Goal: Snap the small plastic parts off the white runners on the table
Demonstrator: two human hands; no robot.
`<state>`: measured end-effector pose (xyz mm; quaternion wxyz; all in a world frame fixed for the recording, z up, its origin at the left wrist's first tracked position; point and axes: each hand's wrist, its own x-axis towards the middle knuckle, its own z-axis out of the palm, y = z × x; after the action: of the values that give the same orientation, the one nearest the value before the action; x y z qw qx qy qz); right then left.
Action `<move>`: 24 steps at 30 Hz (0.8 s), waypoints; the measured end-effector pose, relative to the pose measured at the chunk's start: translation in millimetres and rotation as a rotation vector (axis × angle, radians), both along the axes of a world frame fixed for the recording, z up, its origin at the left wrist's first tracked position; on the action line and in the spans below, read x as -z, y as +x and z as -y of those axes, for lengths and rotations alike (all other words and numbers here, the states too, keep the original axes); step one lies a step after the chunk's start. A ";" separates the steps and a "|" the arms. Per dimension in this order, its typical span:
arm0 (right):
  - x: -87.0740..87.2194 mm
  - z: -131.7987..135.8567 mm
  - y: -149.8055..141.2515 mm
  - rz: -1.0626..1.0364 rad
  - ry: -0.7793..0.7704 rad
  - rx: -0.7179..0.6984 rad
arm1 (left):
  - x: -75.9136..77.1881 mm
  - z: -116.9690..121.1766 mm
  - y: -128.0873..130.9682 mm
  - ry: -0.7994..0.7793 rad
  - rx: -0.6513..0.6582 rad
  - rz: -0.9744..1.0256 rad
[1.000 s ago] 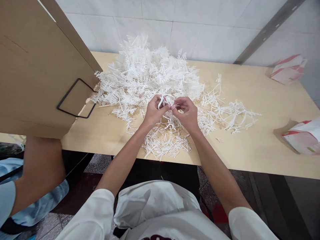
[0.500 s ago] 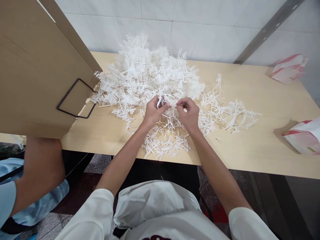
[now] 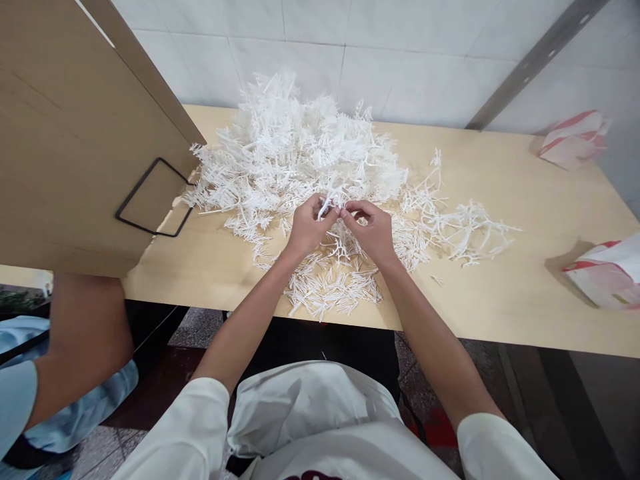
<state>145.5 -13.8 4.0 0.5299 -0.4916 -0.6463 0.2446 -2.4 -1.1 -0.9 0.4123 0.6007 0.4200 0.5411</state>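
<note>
My left hand (image 3: 313, 223) is closed on a white branched plastic sprig (image 3: 325, 207), whose curved stem shows above the thumb. Fingertips pinched, my right hand (image 3: 371, 230) meets the left thumb at the sprig; what lies between its fingers is too small to make out. Behind both hands rises a big heap of white branched sprigs (image 3: 305, 140). Small loose white sticks (image 3: 333, 290) are spread on the table below my hands. To the right lies a tangle of barer white stems (image 3: 473, 233).
A large cardboard sheet or box side (image 3: 75, 147) with a black wire loop (image 3: 155, 197) stands at the left. Red-and-white paper bags (image 3: 575, 140) sit on the wooden table (image 3: 500, 300) at the right. A co-worker's arm (image 3: 90, 347) shows at lower left.
My right hand drew slightly away to the right from the left hand, then came back to touch at the sprig. My left hand has stayed nearly in place, holding it.
</note>
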 end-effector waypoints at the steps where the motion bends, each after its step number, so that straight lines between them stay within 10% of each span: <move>1: -0.4 1.4 -1.0 0.016 0.011 0.026 | 0.5 1.2 0.2 0.035 -0.018 -0.066; 24: 8.5 8.3 -7.3 0.366 0.284 0.186 | -3.4 4.1 0.5 0.109 -0.097 -0.205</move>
<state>138.2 -22.1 -4.5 0.4879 -0.5055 -0.7115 0.0083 -1.9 -5.2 2.6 0.3073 0.6534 0.4587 0.5179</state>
